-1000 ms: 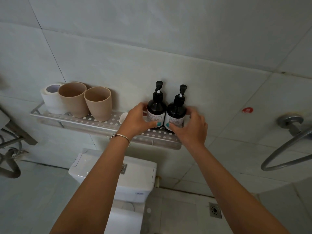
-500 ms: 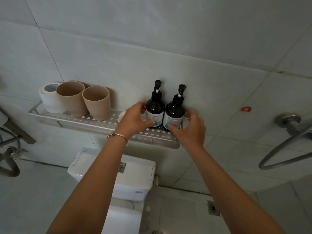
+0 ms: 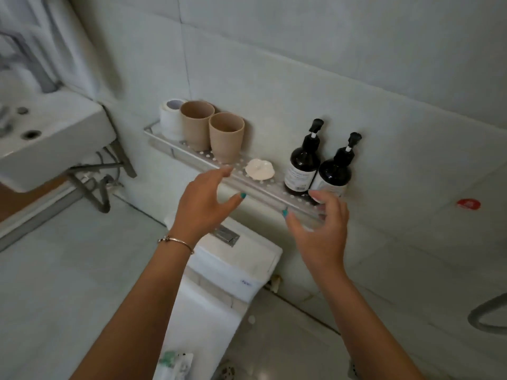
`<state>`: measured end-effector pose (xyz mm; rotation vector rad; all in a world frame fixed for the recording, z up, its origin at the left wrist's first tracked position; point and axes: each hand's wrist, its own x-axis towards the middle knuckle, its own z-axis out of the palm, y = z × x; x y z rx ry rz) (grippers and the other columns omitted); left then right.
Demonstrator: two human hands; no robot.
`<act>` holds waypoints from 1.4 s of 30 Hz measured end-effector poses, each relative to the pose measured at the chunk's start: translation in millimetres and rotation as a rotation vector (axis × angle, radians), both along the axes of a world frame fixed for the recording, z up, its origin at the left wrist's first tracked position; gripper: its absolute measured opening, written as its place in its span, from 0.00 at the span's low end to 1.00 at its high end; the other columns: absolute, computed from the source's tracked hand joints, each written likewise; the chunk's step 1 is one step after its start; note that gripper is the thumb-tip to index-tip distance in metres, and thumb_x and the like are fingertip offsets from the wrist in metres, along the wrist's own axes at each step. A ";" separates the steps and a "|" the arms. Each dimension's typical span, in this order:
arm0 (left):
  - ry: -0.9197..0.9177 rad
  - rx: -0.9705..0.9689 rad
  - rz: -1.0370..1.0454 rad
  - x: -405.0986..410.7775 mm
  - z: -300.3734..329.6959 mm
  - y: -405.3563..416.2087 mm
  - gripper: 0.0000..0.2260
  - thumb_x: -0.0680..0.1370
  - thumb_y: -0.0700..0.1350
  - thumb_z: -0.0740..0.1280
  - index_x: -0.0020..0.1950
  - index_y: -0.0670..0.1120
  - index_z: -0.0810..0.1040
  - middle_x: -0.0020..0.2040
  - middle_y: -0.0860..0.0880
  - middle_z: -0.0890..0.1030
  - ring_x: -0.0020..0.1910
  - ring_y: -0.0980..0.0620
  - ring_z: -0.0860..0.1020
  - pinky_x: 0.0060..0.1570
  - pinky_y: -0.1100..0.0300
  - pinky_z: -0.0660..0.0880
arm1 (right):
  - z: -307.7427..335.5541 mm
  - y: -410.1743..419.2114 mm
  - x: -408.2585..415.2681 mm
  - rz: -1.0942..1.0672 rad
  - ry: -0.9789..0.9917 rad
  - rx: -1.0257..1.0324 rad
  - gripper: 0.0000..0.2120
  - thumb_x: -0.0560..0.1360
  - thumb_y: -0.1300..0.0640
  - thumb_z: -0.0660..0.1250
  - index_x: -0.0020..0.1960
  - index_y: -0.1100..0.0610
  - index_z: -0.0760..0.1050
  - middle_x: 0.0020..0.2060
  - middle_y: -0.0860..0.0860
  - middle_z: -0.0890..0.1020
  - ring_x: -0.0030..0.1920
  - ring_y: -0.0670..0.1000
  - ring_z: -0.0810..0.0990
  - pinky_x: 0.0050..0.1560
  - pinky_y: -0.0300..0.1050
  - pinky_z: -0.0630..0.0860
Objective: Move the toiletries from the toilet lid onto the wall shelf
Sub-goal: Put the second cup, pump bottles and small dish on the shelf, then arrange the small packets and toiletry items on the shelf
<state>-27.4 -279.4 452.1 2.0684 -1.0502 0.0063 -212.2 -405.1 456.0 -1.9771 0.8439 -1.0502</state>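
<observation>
Two dark pump bottles [image 3: 301, 164] [image 3: 335, 172] stand side by side at the right end of the perforated metal wall shelf [image 3: 197, 161]. Left of them on the shelf lie a white soap dish [image 3: 259, 168], two beige cups [image 3: 197, 124] [image 3: 226, 136] and a toilet paper roll [image 3: 170, 119]. My left hand [image 3: 204, 204] hovers open in front of the shelf, holding nothing. My right hand [image 3: 322, 229] hangs open just below the bottles, apart from them. A green and white packet [image 3: 175, 362] lies on the toilet lid [image 3: 200, 319] at the bottom edge.
The white toilet tank [image 3: 236, 259] sits under the shelf. A white sink [image 3: 46, 141] with pipes below it is at the left. A grey hose loop [image 3: 488, 316] hangs at the right. A floor drain [image 3: 227, 373] is by the toilet.
Both hands have let go of the two bottles and drawn back from the shelf. The view has swung left and down, so the sink and toilet lid show.
</observation>
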 end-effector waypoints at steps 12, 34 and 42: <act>0.588 0.127 0.410 -79.6 -196.2 237.2 0.16 0.71 0.49 0.74 0.58 0.56 0.76 0.49 0.57 0.80 0.44 0.56 0.80 0.47 0.63 0.74 | -179.0 138.9 15.7 0.750 0.574 0.460 0.21 0.67 0.53 0.78 0.56 0.45 0.74 0.54 0.44 0.78 0.48 0.42 0.76 0.46 0.32 0.72; 0.656 0.299 0.586 -45.2 -464.1 333.4 0.32 0.70 0.54 0.74 0.72 0.53 0.66 0.70 0.51 0.69 0.69 0.50 0.65 0.68 0.59 0.61 | -457.3 252.4 36.2 0.595 0.879 0.370 0.25 0.69 0.48 0.73 0.64 0.39 0.70 0.61 0.42 0.71 0.60 0.45 0.70 0.51 0.45 0.73; 0.448 0.619 0.180 -7.4 -487.2 327.2 0.40 0.71 0.55 0.72 0.77 0.58 0.52 0.78 0.55 0.52 0.77 0.52 0.48 0.72 0.50 0.52 | -484.1 269.0 46.9 0.661 0.922 0.104 0.21 0.71 0.46 0.70 0.63 0.43 0.74 0.58 0.43 0.78 0.59 0.49 0.70 0.54 0.43 0.65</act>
